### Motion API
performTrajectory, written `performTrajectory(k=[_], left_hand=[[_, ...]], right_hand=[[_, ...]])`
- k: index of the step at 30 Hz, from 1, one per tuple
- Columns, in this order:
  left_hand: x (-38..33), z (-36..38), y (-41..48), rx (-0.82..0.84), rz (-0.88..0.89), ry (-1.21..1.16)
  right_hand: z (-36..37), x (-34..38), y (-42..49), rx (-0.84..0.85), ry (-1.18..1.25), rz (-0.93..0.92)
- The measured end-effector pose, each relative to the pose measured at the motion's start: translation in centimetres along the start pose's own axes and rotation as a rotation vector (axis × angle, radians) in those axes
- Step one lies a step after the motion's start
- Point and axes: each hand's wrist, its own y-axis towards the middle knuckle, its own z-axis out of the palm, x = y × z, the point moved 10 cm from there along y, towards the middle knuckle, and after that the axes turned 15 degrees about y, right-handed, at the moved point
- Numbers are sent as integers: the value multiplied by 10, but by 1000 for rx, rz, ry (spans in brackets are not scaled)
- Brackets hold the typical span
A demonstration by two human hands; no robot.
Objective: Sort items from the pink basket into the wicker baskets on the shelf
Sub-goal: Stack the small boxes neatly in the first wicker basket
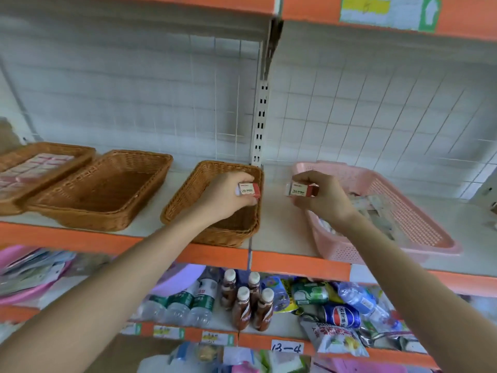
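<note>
Pinching an eraser [248, 190], left hand [224, 199] over wicker basket [185, 188]; right hand [324, 204] pinches second eraser [301, 190] by packet-filled pink basket [347, 250].

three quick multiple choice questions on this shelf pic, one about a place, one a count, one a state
1. The left hand, holding an eraser box, is above:
A) the bottles
B) the rightmost wicker basket
C) the floor

2. How many wicker baskets stand on the shelf?
A) one
B) two
C) three

3. The right hand is:
A) pinching a second eraser box
B) open and flat
C) gripping a can

Answers:
1 B: the hand and its box are over that basket's inside.
2 C: three sit in a row to the left of the pink basket.
3 A: thumb and fingers close on the box by the pink basket's left rim.
</note>
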Motion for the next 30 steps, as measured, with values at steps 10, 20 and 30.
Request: performTrajectory(k=[10,20,30], left_hand=[[129,-78,-97,-66,-76,160],[236,-126,-145,-97,-230,280],[342,-181,-148,-158,-378,328]], right_hand=[[174,64,-36,106,-276,-198],[297,87,-19,250,-350,-267],[412,120,40,355,-248,-326]])
